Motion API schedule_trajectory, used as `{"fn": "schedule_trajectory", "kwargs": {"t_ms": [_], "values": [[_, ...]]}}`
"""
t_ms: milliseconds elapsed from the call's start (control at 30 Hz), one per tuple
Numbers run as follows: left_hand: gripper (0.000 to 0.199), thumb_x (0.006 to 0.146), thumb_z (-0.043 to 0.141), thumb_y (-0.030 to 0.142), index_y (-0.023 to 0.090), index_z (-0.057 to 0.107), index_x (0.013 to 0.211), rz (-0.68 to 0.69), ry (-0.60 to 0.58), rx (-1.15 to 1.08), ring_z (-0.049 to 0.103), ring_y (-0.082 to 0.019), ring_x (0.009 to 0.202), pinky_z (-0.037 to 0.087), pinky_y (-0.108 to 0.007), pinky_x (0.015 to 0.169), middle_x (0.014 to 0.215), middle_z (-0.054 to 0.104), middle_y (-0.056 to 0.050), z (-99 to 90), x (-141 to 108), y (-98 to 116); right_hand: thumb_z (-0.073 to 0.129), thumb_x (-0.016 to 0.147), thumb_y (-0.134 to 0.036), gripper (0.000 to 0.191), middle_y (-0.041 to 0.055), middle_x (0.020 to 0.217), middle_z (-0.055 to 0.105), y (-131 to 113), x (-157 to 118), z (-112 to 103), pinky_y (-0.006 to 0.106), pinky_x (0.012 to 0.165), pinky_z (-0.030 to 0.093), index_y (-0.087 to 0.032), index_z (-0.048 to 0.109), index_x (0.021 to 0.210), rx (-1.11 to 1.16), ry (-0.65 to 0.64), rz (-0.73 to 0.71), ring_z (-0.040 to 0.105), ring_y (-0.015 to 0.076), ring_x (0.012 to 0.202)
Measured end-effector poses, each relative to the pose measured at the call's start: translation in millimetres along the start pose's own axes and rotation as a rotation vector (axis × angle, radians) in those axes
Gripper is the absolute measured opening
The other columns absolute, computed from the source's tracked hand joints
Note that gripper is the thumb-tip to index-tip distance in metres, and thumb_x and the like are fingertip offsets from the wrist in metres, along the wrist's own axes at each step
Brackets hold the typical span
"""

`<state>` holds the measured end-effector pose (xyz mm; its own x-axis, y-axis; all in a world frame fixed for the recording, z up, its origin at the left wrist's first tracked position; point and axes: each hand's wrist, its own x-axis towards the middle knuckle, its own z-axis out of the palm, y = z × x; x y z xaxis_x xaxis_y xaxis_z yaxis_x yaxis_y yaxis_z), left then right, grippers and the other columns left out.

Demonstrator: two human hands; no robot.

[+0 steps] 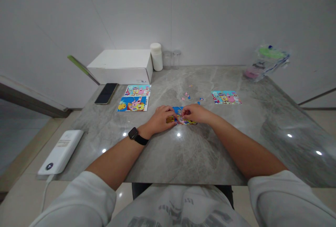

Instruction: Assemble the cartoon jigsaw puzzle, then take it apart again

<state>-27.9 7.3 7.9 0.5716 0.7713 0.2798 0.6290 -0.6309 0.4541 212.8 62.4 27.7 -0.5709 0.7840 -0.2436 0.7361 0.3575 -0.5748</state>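
Left hand (163, 119), fingers wide, likely steadying puzzle (177, 109) mid-frame.
Right hand (195, 113): fingertips narrow over it (can't tell what's held).

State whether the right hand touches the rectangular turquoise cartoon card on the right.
Apart: the head view shows bare grey marbled tabletop between the right hand and the rectangular turquoise cartoon card.

Soft, muted light dots the glossy tabletop (168, 164) with glare, and wide-angle distortion stretches the edges.
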Motion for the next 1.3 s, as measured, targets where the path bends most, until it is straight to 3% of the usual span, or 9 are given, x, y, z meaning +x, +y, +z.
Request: {"fn": "schedule_trajectory", "kwargs": {"t_ms": [633,867,1133,1300], "values": [[0.021,0.090,0.075,0.038,0.028,0.077,0.109,-0.011,-0.016,0.004,0.061,-0.027,0.113,0.043,-0.045,0.104,0.119,0.069,-0.006,-0.9,0,2,0.073,0.085,-0.023,0.008,0.0021,0.085,0.079,-3,2,4,0.025,0.066,0.041,-0.022,0.079,0.092,-0.162,0.027,0.005,0.068,0.0171,0.077],[0.021,0.091,0.075,0.038,0.027,0.076,0.109,0.009,-0.017,0.006,0.062,-0.027,0.112,0.044,-0.045,0.103,0.120,0.069,-0.006,0.3,0,0,0.070,0.088,-0.021,0.008,0.0039,0.092,0.079,-2,-1,-11,0.026,0.071,0.042,-0.022,0.078,0.091,-0.183,0.144,0.007,0.068,0.0179,0.084],[0.022,0.092,0.074,0.041,0.029,0.077,0.110,0.000,-0.020,0.005,0.063,-0.026,0.110,0.044,-0.045,0.102,0.119,0.070,-0.006,0.4,1,1,0.076,0.082,-0.020,0.003,0.0021,0.083,0.077,-6,-4,-5,0.025,0.065,0.040,-0.021,0.076,0.085,-0.175,0.042,0.005,0.066,0.0163,0.073],[0.024,0.092,0.073,0.039,0.030,0.078,0.114,0.014,-0.011,0.015,0.062,-0.027,0.113,0.044,-0.046,0.104,0.121,0.070,-0.007,1.6,-1,-1,0.077,0.082,-0.022,0.008,0.0023,0.086,0.078,-9,-5,-6,0.025,0.067,0.041,-0.022,0.078,0.090,-0.150,0.023,-0.047,0.068,0.0175,0.077]]}}
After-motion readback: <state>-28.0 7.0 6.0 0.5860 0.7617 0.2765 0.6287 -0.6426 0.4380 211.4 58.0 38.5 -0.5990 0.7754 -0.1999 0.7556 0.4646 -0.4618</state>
